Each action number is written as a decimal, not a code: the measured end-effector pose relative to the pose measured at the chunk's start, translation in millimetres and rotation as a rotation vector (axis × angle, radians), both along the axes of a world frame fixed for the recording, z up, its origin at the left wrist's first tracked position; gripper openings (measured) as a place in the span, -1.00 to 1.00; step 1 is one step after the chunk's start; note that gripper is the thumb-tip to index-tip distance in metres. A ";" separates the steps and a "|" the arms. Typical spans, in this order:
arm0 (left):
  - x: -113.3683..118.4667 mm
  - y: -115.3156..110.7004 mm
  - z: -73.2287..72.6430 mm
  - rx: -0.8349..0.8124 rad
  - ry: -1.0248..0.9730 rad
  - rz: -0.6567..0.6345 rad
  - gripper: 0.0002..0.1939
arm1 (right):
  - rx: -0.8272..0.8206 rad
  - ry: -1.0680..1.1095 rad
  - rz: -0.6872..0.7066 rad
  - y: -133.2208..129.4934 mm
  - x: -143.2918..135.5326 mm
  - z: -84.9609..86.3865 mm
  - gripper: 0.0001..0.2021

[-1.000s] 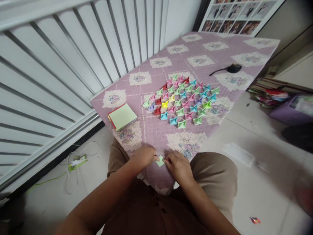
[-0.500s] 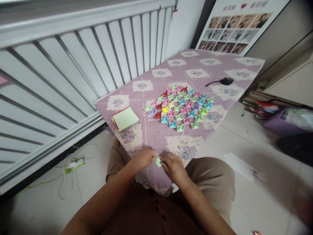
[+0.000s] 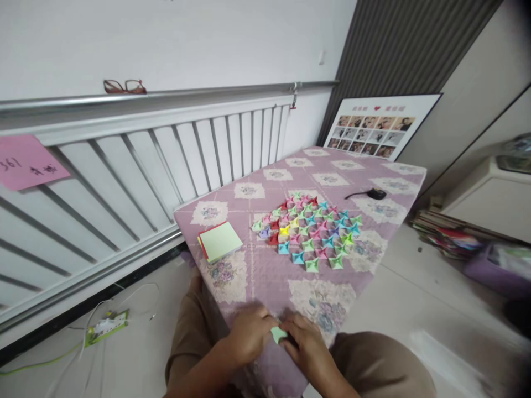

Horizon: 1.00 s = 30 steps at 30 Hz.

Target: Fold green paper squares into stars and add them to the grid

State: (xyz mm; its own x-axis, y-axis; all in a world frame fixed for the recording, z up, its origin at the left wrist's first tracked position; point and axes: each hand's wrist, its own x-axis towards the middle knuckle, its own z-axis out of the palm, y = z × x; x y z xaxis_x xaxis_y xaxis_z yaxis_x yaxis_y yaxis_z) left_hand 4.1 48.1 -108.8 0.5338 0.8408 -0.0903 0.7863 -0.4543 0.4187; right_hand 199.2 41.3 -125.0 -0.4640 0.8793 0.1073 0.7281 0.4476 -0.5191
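Observation:
Between my two hands, over the near corner of the table, is a small folded piece of light green paper (image 3: pixel 278 334). My left hand (image 3: pixel 254 331) pinches it at its left side. From the right, my right hand (image 3: pixel 306 341) has its fingers closed on the other side of it; the fingertips partly cover the paper. Ahead of my hands stand several small folded paper pieces (image 3: pixel 307 231) in green, pink, blue, red, yellow and purple, set out in rows. A stack of square paper sheets (image 3: pixel 221 241), pale green on top, lies to the left.
A purple floral cloth (image 3: pixel 265 276) covers the table. A small black object with a cord (image 3: pixel 376 193) lies toward the back right. Along the left runs a white radiator (image 3: pixel 232 149); glasses (image 3: pixel 125 86) rest on the pipe above. A power strip (image 3: pixel 107 328) is on the floor.
The view has tilted up, so the table sits lower and more wall shows. Both hands still hold the green paper, with the fingers slightly shifted around it.

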 end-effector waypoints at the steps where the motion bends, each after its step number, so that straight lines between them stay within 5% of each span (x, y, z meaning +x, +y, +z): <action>1: -1.0 0.2 -1.0 0.016 -0.010 -0.026 -0.82 | -0.010 -0.003 0.003 0.7 0.4 0.2 -0.82; 10: -0.2 0.5 -17.6 0.131 0.086 -0.063 -0.81 | -0.007 -0.001 -0.010 -0.9 6.5 -12.5 -0.80; 19: 1.4 -3.6 -25.3 0.219 0.124 -0.057 -0.83 | -0.057 -0.030 -0.058 -7.0 -1.9 5.1 -0.73; 30: 4.6 -8.7 -30.0 0.241 0.035 0.020 -0.85 | 0.130 0.005 -0.125 -22.1 -7.4 2.2 -0.86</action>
State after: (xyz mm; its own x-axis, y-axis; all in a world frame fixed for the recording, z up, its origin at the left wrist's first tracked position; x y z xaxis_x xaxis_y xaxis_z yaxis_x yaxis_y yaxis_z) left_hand 8.7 39.4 -138.8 0.5170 0.8506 0.0958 0.8082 -0.5220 0.2727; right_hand 191.7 19.3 -122.8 -0.3510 0.9087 0.2261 0.7797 0.4173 -0.4668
